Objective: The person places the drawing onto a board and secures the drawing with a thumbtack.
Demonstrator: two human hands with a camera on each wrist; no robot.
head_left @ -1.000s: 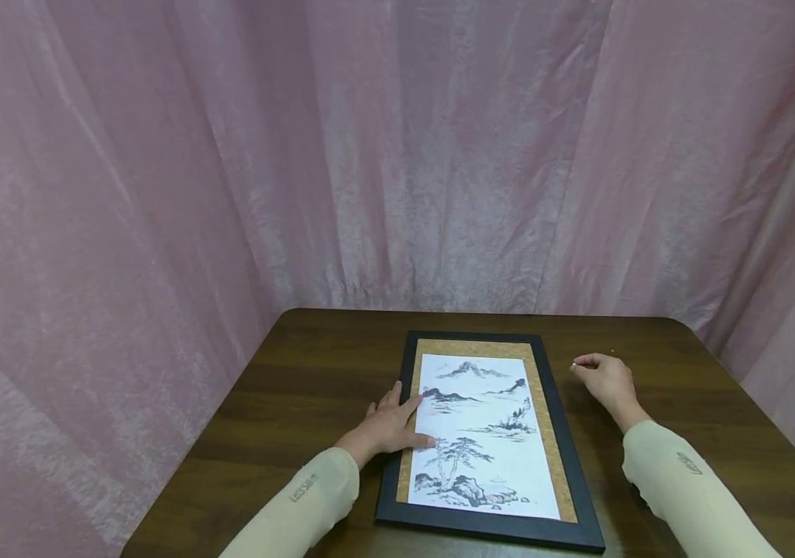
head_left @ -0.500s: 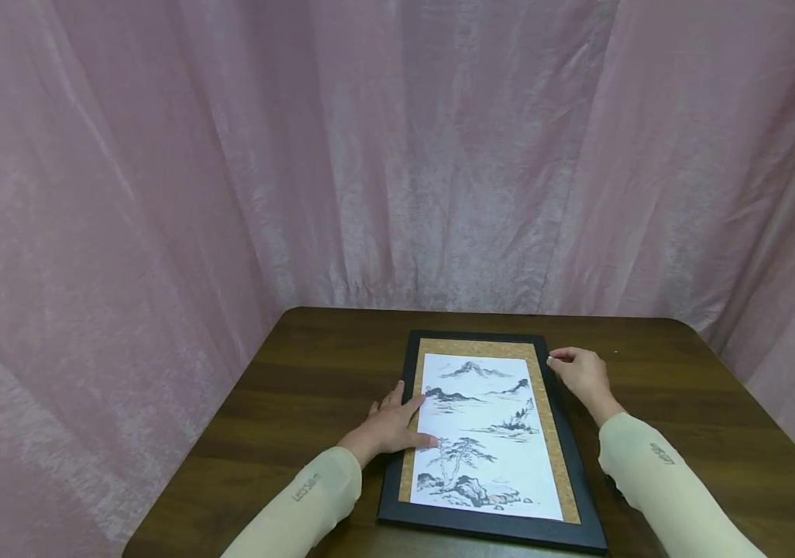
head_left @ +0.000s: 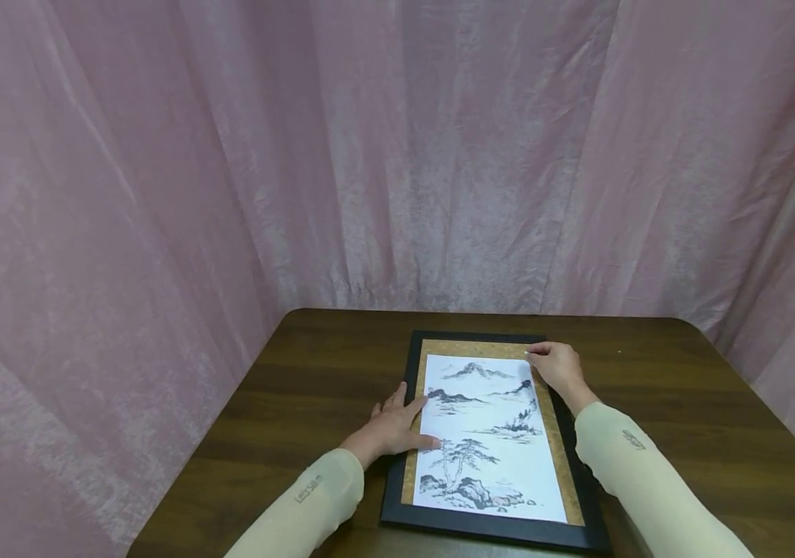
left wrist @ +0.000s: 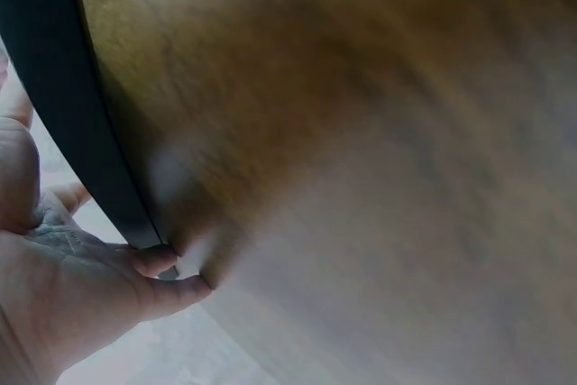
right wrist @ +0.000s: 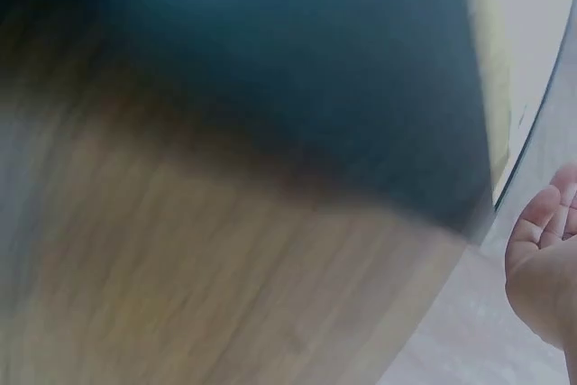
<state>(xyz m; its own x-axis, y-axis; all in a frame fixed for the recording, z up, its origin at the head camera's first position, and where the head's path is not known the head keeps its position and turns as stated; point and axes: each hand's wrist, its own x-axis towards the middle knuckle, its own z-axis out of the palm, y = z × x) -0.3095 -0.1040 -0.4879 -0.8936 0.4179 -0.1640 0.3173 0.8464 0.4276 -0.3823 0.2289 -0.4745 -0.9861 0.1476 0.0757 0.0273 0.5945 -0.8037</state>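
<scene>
A black-framed cork board (head_left: 548, 411) lies flat on the table. On its cork sits a white sheet of paper (head_left: 470, 415) printed with an ink landscape of mountains and trees. My left hand (head_left: 392, 430) rests over the board's left edge with spread fingers, its thumb and a fingertip reaching onto the paper. At the paper's top right corner, my right hand (head_left: 559, 366) pinches a small white object (head_left: 527, 354), too small to make out. In the left wrist view, the left hand (left wrist: 90, 277) touches the black frame (left wrist: 81, 105).
The brown wooden table (head_left: 328, 364) has rounded far corners and extends on both sides of the board. A tiny pale speck (head_left: 619, 352) lies on it at the right. Pink curtains (head_left: 467, 155) hang behind and around the table.
My right hand has moved left from over the table, across the frame's right edge, to the paper's top right corner, carrying the small white object. The left hand has stayed in place.
</scene>
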